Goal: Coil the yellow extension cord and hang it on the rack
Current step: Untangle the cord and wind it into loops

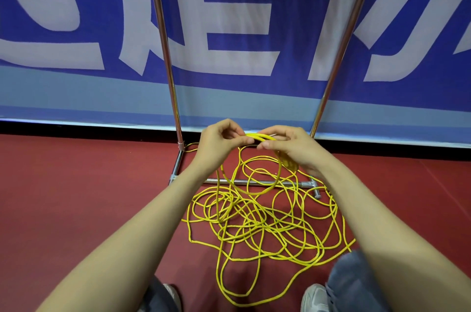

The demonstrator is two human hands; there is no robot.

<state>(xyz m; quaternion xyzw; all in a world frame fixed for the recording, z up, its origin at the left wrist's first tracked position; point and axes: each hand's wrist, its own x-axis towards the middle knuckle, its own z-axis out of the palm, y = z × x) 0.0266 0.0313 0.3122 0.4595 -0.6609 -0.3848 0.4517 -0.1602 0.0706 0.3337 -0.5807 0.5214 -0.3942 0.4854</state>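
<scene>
Both hands raised, close together | left hand (219, 141) pinches the top of a small loop | right hand (288, 148) grips the same strands beside it | yellow extension cord (254, 222) mostly sprawls tangled on the red floor (76, 197), crossing the base bar of the rack (165, 56) | loop dangles from the fingers

Perhaps sports hall, red floor (76, 209), blue banner (229, 18)
</scene>
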